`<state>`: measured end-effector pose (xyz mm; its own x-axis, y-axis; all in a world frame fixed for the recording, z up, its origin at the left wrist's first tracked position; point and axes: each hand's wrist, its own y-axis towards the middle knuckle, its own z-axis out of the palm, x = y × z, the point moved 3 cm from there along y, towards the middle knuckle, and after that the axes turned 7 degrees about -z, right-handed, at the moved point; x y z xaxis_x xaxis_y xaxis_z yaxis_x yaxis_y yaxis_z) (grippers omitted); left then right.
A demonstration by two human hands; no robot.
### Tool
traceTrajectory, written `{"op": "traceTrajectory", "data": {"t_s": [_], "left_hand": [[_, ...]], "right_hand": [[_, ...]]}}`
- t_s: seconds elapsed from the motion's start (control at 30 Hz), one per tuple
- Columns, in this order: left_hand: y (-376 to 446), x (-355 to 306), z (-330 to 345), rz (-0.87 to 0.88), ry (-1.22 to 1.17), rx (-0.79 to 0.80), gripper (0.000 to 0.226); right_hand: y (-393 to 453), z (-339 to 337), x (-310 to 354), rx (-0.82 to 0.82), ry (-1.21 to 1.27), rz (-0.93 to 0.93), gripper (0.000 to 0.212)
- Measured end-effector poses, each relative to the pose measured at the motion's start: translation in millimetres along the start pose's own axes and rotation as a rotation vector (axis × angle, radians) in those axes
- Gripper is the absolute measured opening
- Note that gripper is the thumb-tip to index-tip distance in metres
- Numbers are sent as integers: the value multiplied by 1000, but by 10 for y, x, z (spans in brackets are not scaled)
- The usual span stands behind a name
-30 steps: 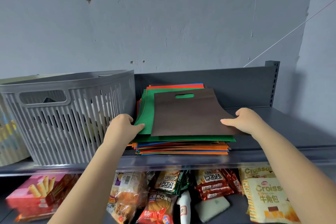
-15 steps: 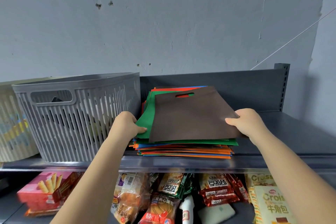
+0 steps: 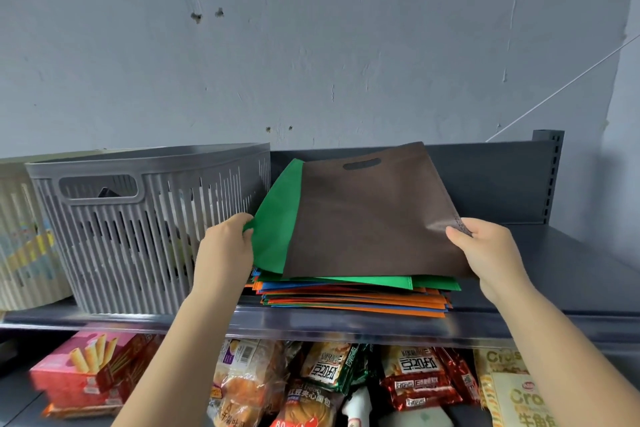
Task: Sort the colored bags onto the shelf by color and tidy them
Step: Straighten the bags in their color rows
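A brown flat bag (image 3: 370, 215) with a cut-out handle is tilted up off a stack of colored bags (image 3: 353, 298) on the grey shelf (image 3: 571, 274). My right hand (image 3: 485, 250) pinches the brown bag's right edge. A green bag (image 3: 273, 232) lies just under the brown one, also raised at its far end. My left hand (image 3: 225, 250) grips the green bag's left edge. Orange, blue and green bags lie flat below them, their edges fanned out unevenly.
A grey slotted plastic basket (image 3: 149, 229) stands close left of the stack, and a pale basket (image 3: 24, 239) sits beyond it. The shelf's back panel (image 3: 491, 180) rises behind the bags. Snack packets (image 3: 332, 385) and a pink box (image 3: 86, 374) fill the lower shelf.
The brown and green bags lay flat on the stack before; both hands have now lifted their far ends up off it. The camera view has shifted upward slightly.
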<state>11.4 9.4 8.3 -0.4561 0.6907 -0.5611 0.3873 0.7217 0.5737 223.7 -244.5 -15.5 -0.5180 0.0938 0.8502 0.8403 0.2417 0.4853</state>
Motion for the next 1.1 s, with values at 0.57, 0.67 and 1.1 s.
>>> {"op": "traceTrajectory", "data": {"t_s": [0.57,0.67,1.1], "left_hand": [[-203,276,-27,-273,-1090,-87,25],[-258,276,8,-323,-1174,-13,27],[-1313,137,329,-414,-1458,540,23]], "right_hand": [[-647,-116,85,-177,805,147,31],[-849,-84,50,-69,645,105,59],[-2834,-802,586,-648,722,191,56]]}}
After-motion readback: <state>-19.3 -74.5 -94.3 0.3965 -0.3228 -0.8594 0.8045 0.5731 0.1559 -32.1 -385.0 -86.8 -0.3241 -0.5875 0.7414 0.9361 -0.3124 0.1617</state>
